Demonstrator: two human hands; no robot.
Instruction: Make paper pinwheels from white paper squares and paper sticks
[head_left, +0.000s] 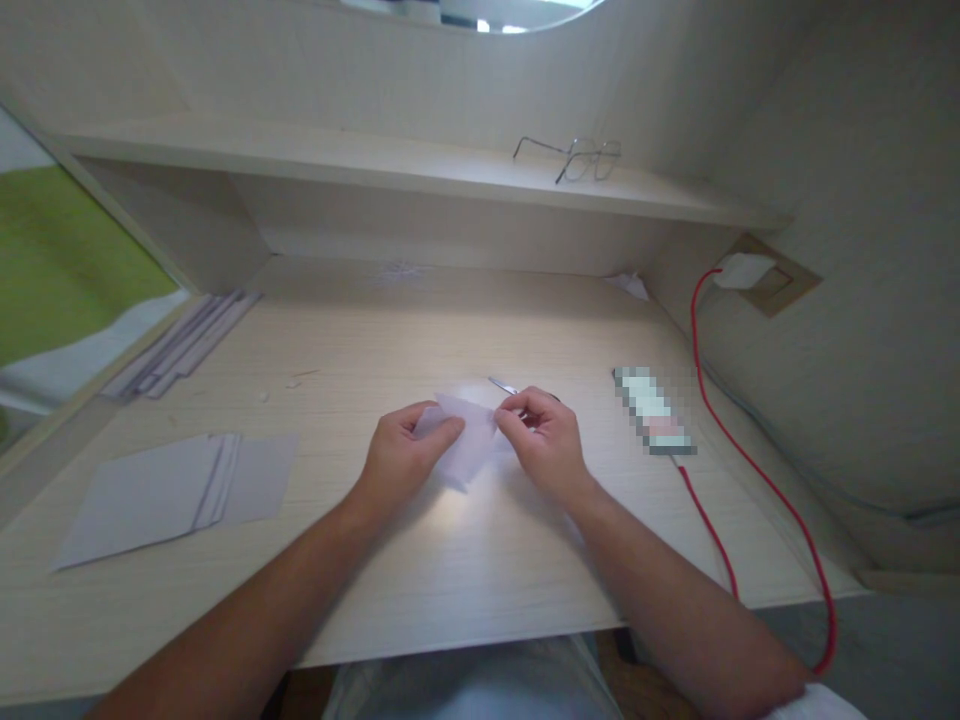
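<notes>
Head view: left hand (405, 450) pinches left edge of small white paper (466, 440), right hand (544, 435) pinches its right edge, sheet held just above desk (450, 570) centre. Scissors (504, 386) behind paper. Paper stack (172, 495) far left.

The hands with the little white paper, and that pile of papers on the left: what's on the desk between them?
Nothing. In the head view, only bare desk shows between the left hand, pinching the folded paper, and the paper stack.
</notes>
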